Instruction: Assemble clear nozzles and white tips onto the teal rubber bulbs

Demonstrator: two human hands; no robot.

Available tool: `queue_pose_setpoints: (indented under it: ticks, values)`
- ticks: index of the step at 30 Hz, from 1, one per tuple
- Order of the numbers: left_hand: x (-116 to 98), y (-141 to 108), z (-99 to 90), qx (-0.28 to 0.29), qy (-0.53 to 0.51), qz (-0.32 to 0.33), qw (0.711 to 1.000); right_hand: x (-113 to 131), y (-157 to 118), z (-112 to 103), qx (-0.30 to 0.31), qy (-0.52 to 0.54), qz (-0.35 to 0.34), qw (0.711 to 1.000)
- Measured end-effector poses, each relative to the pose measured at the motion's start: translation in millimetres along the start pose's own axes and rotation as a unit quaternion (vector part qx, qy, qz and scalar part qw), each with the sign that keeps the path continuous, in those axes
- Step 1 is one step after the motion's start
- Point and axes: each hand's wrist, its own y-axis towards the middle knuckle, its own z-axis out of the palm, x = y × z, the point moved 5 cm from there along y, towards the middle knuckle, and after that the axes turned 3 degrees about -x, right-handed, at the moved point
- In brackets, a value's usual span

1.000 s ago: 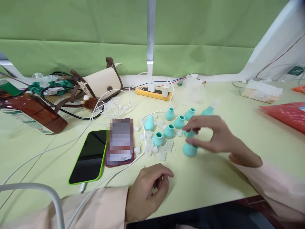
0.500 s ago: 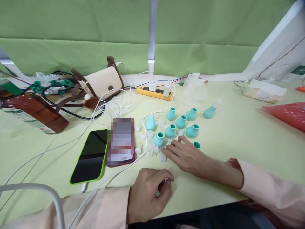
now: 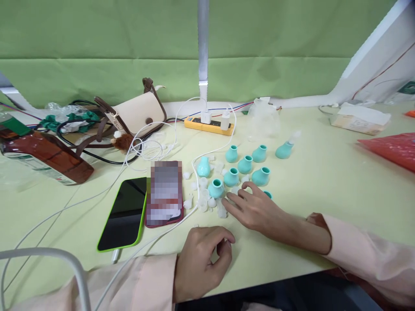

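My left hand [image 3: 204, 263] rests near the table's front edge, curled, with thumb and index finger brought together in a ring; whatever its hidden fingers hold, if anything, does not show. My right hand [image 3: 254, 209] reaches in over the table with its fingers bent but apart and nothing visible in its grasp. Its fingertips are beside a small clear plastic piece [image 3: 222, 208]. Just beyond stands a turquoise rubber bulb [image 3: 216, 189] with an open neck. Several more such bulbs [image 3: 260, 176] are grouped behind, one partly covered by my right hand. Another bulb [image 3: 284, 150] carries a clear tip.
Small translucent pieces [image 3: 202, 201] lie among the bulbs beside a white cable [image 3: 196, 172]. Two phones, one green-edged [image 3: 125, 216] and one red-edged [image 3: 164, 194], lie left. Farther back are a bottle [image 3: 48, 153], handbag [image 3: 139, 114], yellow power strip [image 3: 207, 126] and clear bag [image 3: 263, 119].
The view has shifted slightly. The clear piece by my right fingertips now lies a little more tilted. My right fingers have moved slightly; my left hand keeps its curled pose.
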Motion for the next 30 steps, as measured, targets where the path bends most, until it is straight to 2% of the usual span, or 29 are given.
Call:
queue_pose_setpoints:
  ticks: [3, 5, 8, 10, 12, 16, 20, 24, 27, 30]
  values:
    - [5.3, 0.0, -0.2, 0.001, -0.049, -0.053, 0.997, -4.3, -2.0, -8.3, -0.049, 0.029, 0.001, 0.998]
    - [11.7, 0.3, 0.4, 0.004, -0.101, -0.108, 0.989, -7.3, -6.2, -21.4, -0.133, 0.078, 0.0, 0.988]
    - [21.4, 1.1, 2.5, 0.001, -0.224, -0.181, 0.958, -8.8, -17.1, -46.5, -0.294, 0.174, -0.019, 0.94]
    - [24.1, 2.3, 3.2, -0.008, -0.312, -0.193, 0.93, -4.0, -21.8, -57.5, -0.344, 0.224, -0.054, 0.91]
    - [24.0, 3.3, 2.3, -0.02, -0.357, -0.181, 0.916, 2.4, -21.8, -60.9, -0.343, 0.267, -0.079, 0.897]
    - [24.5, 2.3, -0.7, -0.06, -0.357, -0.172, 0.916, 8.0, -18.4, -47.9, -0.322, 0.322, -0.05, 0.889]
    - [28.5, 0.1, 1.7, -0.075, -0.362, -0.198, 0.908, 16.3, -21.3, -25.6, -0.328, 0.267, -0.062, 0.904]
    - [29.5, -1.0, 2.7, -0.079, -0.367, -0.201, 0.905, 10.9, -24.6, -17.8, -0.346, 0.245, 0.001, 0.906]
    - [30.1, -2.1, 1.1, -0.089, -0.328, -0.193, 0.92, -2.4, -20.0, -24.1, -0.301, 0.267, 0.01, 0.915]
    - [31.5, -2.9, -2.7, -0.113, -0.252, -0.184, 0.943, -22.1, -11.9, -26.5, -0.192, 0.232, 0.039, 0.953]
